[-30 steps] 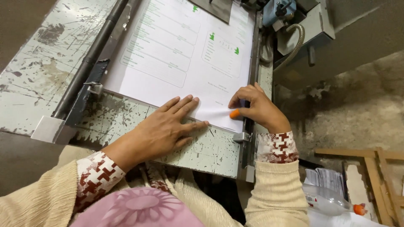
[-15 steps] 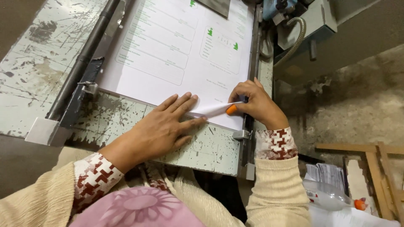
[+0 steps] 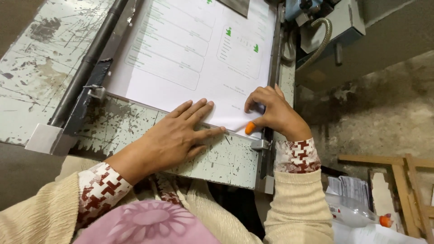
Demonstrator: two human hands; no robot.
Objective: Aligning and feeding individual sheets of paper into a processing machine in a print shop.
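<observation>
The left hand (image 3: pixel 174 138) lies flat, fingers spread, across the near edge of the paper stack (image 3: pixel 194 58) and the chipped green bench (image 3: pixel 226 162). The right hand (image 3: pixel 273 113) rests on the stack's near right corner, fingers curled, its orange-capped thumb (image 3: pixel 250 128) lifting 1 sheet edge beside the metal side guide (image 3: pixel 262 145).

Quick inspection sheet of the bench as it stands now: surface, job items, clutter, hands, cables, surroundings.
Surface: metal table, pale paint badly chipped.
Job's things: stack of printed sheets lying flat between side guides; near corner lifted.
Clutter: nothing seen on the table.
Hands: left hand flat on the stack's near edge; right hand with an orange fingertip cover pinching the near right corner.
Cables: ribbed hose at the machine, top right.
Surroundings: plastic bottle, wooden frame, concrete floor.
</observation>
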